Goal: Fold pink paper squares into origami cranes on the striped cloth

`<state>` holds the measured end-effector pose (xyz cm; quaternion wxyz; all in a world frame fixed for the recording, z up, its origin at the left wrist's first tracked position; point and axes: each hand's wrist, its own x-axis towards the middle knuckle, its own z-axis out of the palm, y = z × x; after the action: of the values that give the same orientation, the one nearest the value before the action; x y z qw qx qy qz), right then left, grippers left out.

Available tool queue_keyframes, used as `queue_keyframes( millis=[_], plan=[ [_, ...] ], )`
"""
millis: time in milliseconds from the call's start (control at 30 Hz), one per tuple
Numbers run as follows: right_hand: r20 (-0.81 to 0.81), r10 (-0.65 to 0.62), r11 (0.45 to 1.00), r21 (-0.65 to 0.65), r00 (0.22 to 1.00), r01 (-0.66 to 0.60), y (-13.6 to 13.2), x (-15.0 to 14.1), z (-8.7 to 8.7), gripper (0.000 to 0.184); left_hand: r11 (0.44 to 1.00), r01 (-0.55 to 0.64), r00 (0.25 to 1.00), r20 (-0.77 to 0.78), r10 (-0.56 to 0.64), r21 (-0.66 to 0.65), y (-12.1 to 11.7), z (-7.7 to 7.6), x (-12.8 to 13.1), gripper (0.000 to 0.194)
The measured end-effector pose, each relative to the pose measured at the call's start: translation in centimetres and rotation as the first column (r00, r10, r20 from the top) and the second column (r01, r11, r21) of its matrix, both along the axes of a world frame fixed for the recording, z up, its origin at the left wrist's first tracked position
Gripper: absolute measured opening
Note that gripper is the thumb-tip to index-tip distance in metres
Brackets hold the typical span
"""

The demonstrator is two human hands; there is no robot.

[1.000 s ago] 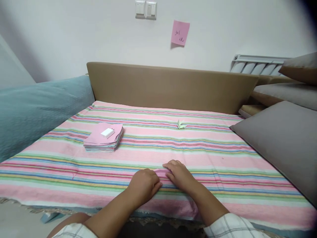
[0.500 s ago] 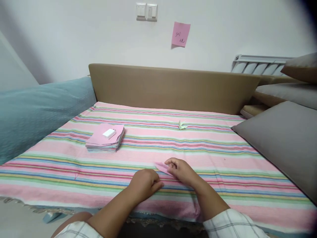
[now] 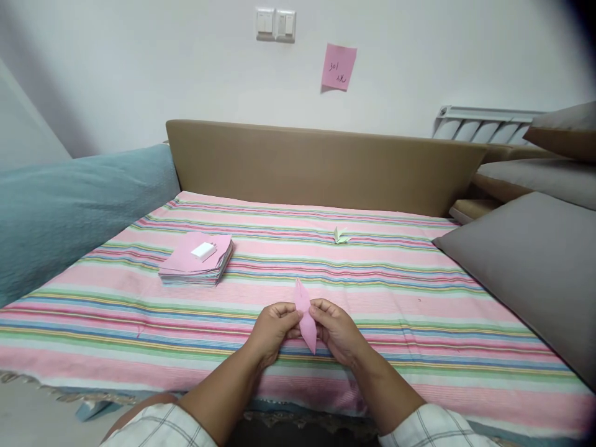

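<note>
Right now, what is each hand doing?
Left hand: closed, pinching the folded pink paper.
Right hand: closed, pinching the same paper's opposite edge.

Has swung the folded pink paper (image 3: 306, 318) round to point away from the body, near end slightly to the right, after holding it nearly crosswise one second ago and slantwise half a second ago. Now shows much more of its long, narrow diamond shape, partly covered by fingers in both earlier views. Has brought the left hand (image 3: 274, 326) back onto the paper, out of a loose curl just apart from it, and rolled it over to pinch the left edge at the middle. Has also turned the right hand (image 3: 336, 329), shifting its pinch from the right-hand end to the middle of the right edge.
</note>
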<state>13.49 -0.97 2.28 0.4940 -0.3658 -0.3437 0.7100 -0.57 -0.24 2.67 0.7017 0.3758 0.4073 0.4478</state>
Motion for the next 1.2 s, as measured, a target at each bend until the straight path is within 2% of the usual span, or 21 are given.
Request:
queue_keyframes(
  millis=[200,367,500,633,867,1100,1200],
  plan=[
    [0.143,-0.104,0.988,0.128,0.984,0.086,0.3,0.2,-1.2,0.033,1.0,0.004,1.0,-0.021,-0.004,0.018,0.3,-0.4,-0.1,0.034],
    [0.235,-0.128,0.976,0.201,0.964,0.08,0.2,0.4,-1.3,0.027,0.981,-0.078,0.997,-0.015,0.082,0.176,0.2,-0.9,0.1,0.035],
    [0.28,-0.105,0.976,0.213,0.954,0.045,0.1,0.7,-1.3,0.026,0.957,-0.036,0.984,-0.16,0.085,0.287,0.2,-1.1,-0.1,0.024],
    [0.284,-0.087,0.979,0.202,0.955,0.029,0.3,0.9,-1.6,0.03,0.969,0.02,0.974,-0.224,0.036,0.246,0.5,-1.1,-0.5,0.026],
    [0.382,-0.128,0.961,0.276,0.915,0.019,0.2,1.4,-1.3,0.031,0.957,0.07,0.954,-0.299,0.019,0.282,0.7,-1.2,-1.1,0.028],
    [0.399,-0.136,0.948,0.319,0.907,0.001,0.2,2.0,-1.5,0.026,0.958,0.088,0.966,-0.256,-0.016,0.272,0.7,-1.5,-0.9,0.029],
    [0.395,-0.129,0.955,0.298,0.91,0.006,0.3,2.0,-1.8,0.027,0.962,0.086,0.969,-0.247,-0.021,0.257,0.7,-1.6,-0.9,0.03]
  ],
)
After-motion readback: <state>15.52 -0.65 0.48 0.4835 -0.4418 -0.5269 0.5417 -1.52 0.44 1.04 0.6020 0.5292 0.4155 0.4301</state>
